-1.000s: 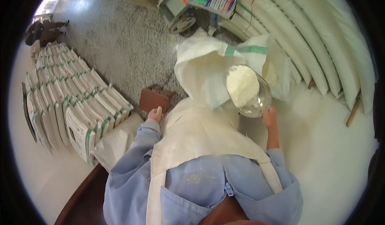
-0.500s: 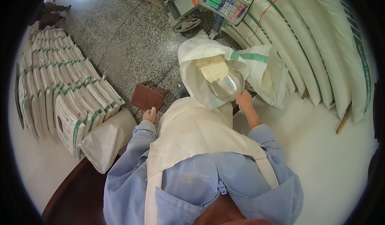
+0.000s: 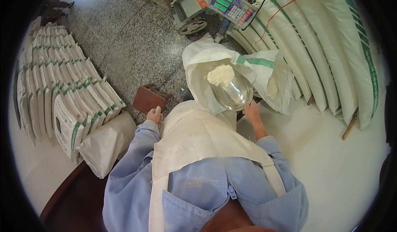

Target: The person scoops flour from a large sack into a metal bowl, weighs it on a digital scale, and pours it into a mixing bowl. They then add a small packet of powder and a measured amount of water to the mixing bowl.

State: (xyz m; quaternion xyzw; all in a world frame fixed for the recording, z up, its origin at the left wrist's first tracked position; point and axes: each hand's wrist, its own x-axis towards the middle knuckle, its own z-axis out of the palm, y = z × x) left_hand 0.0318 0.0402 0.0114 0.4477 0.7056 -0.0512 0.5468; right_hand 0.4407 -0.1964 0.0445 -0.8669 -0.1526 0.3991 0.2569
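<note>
My right hand (image 3: 252,111) is closed round the handle of a shiny metal scoop (image 3: 234,94). A mound of pale yellow powder (image 3: 221,74) lies at the scoop's far end. The scoop's bowl is in the mouth of an open white sack (image 3: 196,61) in front of my lap; the sack's depth is hidden. To the left of my apron (image 3: 194,137), my left hand (image 3: 154,115) is loosely curled, with nothing visible in it. Just beyond that hand, a reddish-brown block-like object (image 3: 149,99) rests on the floor.
Many white bags with green bands (image 3: 68,81) stand in rows at left, a crumpled white bag (image 3: 108,143) beside them. Large full sacks (image 3: 308,45) line the right. A scale display (image 3: 231,6) stands ahead, near a grey metal tray (image 3: 189,3). A red cord (image 3: 291,6) crosses the right-hand sacks.
The powder, earlier a larger mass reaching past the scoop's far edge, now shows as a smaller rounded mound. The scoop has shifted slightly toward me. My left hand stays beside the apron.
</note>
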